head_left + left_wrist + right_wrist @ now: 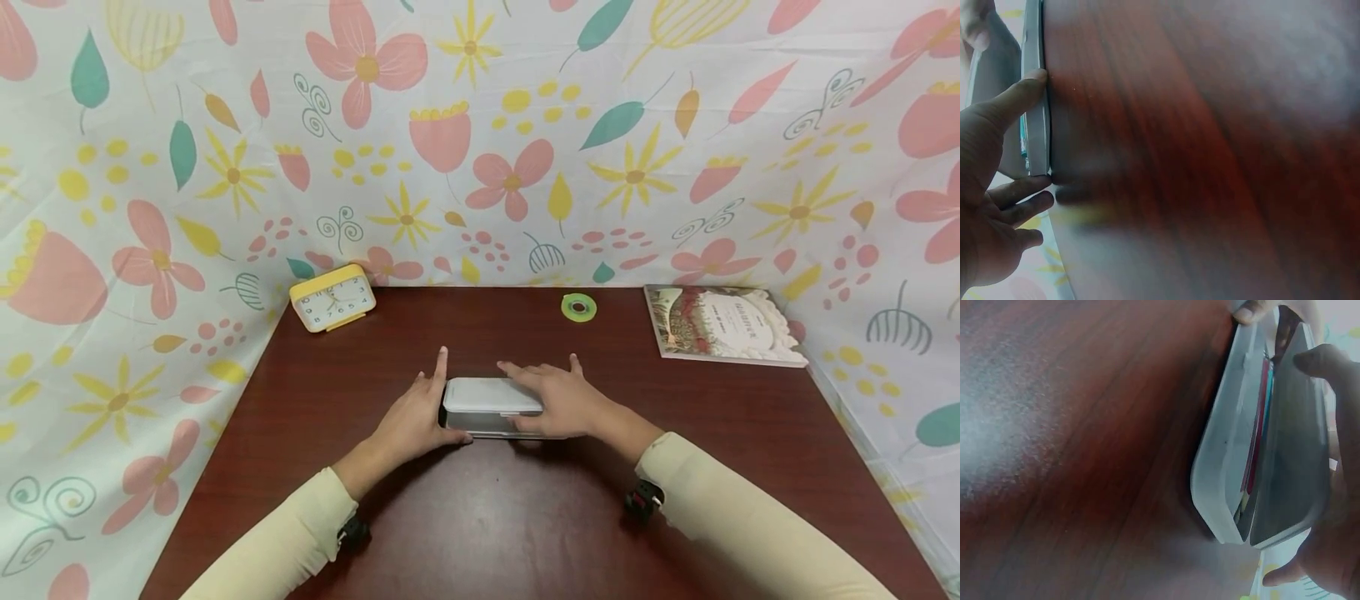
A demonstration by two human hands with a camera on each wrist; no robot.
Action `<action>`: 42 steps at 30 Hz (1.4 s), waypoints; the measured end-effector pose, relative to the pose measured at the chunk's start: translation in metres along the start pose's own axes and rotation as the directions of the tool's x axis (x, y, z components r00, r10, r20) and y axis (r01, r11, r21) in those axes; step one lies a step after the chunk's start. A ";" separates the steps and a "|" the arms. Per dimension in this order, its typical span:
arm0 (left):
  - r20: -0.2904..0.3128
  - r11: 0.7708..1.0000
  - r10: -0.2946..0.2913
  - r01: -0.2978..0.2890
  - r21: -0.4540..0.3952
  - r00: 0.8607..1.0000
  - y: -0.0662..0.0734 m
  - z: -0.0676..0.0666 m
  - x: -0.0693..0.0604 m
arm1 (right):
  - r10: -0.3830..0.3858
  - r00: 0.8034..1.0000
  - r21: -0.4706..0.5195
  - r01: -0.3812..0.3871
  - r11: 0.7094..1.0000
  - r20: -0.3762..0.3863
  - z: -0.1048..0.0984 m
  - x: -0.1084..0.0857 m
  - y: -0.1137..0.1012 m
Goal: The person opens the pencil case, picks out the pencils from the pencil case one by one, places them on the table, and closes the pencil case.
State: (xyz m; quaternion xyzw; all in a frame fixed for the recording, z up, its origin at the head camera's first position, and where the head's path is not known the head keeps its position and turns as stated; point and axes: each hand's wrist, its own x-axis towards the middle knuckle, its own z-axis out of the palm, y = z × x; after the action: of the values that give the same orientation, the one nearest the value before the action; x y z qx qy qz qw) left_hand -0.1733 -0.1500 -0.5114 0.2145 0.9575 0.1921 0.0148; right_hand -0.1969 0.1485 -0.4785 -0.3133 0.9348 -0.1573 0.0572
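A pale grey pencil case (480,423) lies lengthwise on the table with its hinged lid (480,393) partly raised. Red and teal pencil-like sticks (1260,434) show through the gap in the right wrist view. My left hand (414,419) grips the case's left end, thumb on the front wall and index finger pointing away. In the left wrist view that thumb (1022,90) presses the base's rim. My right hand (567,402) holds the lid near its right end, its thumb at the lid's front edge and its fingers spread over the top.
A yellow alarm clock (332,298) stands at the back left of the brown table (495,517). A green tape roll (579,307) lies at the back, and a book (726,325) at the back right. Flower-patterned cloth (517,125) hangs behind and on both sides.
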 end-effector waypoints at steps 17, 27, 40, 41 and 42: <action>0.000 0.999 -0.035 0.035 0.000 0.999 0.004 0.001 -0.002 | 0.027 0.886 0.170 0.059 0.984 -0.463 -0.012 -0.001 0.010; 0.003 1.000 -0.020 0.020 -0.014 1.000 0.006 0.000 -0.002 | -0.090 0.725 -0.050 0.076 0.996 -0.683 -0.012 -0.008 0.023; 0.003 1.000 -0.015 0.015 -0.022 1.000 0.005 -0.003 -0.002 | 0.025 0.974 -0.076 -0.043 0.996 -0.226 0.000 -0.020 0.040; 0.003 1.000 -0.013 0.013 -0.024 1.000 0.005 -0.003 -0.002 | 0.029 0.980 -0.074 -0.044 0.996 -0.196 0.001 -0.020 0.040; 0.000 1.000 -0.009 0.009 -0.027 1.000 0.004 -0.003 -0.002 | 0.032 0.985 -0.076 -0.046 0.996 -0.171 0.002 -0.019 0.041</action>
State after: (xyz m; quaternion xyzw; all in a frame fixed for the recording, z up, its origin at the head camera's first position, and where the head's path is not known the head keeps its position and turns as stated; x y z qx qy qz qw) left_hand -0.1702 -0.1481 -0.5071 0.2101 0.9557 0.2052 0.0186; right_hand -0.2045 0.1906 -0.4940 -0.2824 0.9477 -0.1450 -0.0318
